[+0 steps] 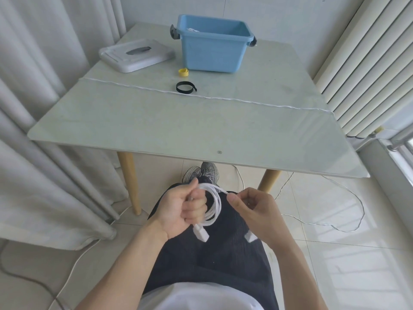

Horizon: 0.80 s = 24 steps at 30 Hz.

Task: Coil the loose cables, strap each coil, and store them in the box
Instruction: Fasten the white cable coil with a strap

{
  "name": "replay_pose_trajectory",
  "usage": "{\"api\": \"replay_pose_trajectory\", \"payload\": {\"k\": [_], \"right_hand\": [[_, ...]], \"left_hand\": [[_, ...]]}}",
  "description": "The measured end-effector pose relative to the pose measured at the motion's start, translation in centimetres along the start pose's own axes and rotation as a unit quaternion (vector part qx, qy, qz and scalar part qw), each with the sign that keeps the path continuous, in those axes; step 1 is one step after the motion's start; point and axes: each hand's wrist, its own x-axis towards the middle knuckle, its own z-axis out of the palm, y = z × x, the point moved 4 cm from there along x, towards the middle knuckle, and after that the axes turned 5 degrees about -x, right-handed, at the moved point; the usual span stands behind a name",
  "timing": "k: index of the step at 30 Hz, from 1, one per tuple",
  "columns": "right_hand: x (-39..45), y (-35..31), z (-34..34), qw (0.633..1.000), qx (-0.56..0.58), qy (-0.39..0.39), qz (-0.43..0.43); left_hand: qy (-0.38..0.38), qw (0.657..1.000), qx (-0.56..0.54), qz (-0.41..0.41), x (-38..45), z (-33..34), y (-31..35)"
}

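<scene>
Over my lap, my left hand (pixel 184 208) grips a coil of white cable (pixel 214 206); one white plug (pixel 201 234) hangs below the fist. My right hand (pixel 253 209) pinches the cable's free end beside the coil, and a second white plug (pixel 250 237) shows under that hand. On the table lie a black strap loop (pixel 185 87) and a rolled yellow strap (pixel 183 72). Behind them stands the open blue box (pixel 213 44) with something white inside. Another thin white cable (pixel 223 99) stretches across the table.
The grey box lid (pixel 136 55) lies left of the box. The table (pixel 178 130) has wooden legs; thin cables trail over the tiled floor at the right (pixel 348 229) and lower left. Curtains hang on the left, a radiator stands on the right.
</scene>
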Motion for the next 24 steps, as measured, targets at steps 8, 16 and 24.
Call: {"api": "replay_pose_trajectory", "payload": {"k": [8,16,24], "right_hand": [[-0.5,0.6,1.2,0.974,-0.111,-0.198,-0.01],[-1.1,0.6,3.5,0.978,-0.148,-0.143,-0.029],[-2.5,-1.4,5.8,0.975,-0.171,-0.127,-0.061]], "left_hand": [[0.063,0.981,-0.178,0.05,0.3,-2.3,1.5],[0.126,0.89,-0.398,0.185,0.3,-3.1,1.8],[0.257,0.931,0.108,0.236,1.3,-2.7,1.1]]}}
